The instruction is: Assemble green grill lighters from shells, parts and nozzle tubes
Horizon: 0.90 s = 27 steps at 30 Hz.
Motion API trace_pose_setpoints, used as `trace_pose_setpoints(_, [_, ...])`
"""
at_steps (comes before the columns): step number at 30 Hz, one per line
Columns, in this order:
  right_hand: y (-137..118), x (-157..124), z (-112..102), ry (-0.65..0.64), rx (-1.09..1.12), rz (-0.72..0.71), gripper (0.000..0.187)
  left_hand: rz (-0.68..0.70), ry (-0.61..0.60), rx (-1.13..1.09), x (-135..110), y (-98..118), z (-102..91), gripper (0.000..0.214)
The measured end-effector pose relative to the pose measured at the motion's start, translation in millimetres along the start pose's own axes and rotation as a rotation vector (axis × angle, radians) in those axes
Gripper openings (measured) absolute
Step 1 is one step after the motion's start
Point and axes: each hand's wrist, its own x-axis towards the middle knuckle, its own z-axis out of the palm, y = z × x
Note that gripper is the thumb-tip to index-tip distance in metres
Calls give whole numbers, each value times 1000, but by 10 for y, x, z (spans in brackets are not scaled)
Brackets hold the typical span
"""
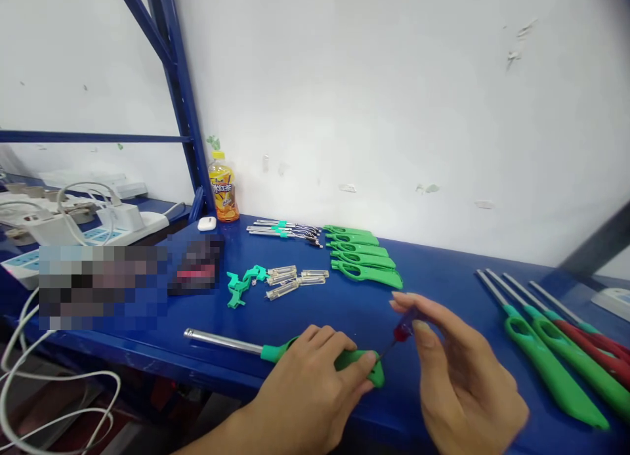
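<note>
My left hand [315,383] lies closed over the green handle of a long lighter [231,342], whose metal tube points left along the front of the blue table [443,271]. My right hand [457,369] pinches a small red-handled screwdriver [402,331]. Its thin tip reaches down to the rear end of the green handle by my left fingertips.
Several green handle shells [361,255] lie in a row at mid-table, with metal tube parts [285,230] behind, small metal pieces [290,281] and green clips [241,285] to their left. Finished green and red lighters [551,350] lie at right. A drink bottle [224,189] stands by the wall.
</note>
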Motion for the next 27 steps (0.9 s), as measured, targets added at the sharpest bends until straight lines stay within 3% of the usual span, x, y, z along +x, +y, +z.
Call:
trace_pose_setpoints(7, [-7,89,8,136,-2,-123,43,15,44,24,11,-14,16,28])
trace_pose_setpoints(11, [-12,41,5,57,34,-114,32,25,62,30,0,-29,26,26])
trace_pose_setpoints(16, [3,-15,17,42,116,-66,48,28,62,34,-6,-35,36,27])
trace_pose_setpoints(27, [17,27,-43,-75,11,-58,50,35,67,36,-7,-41,58,27])
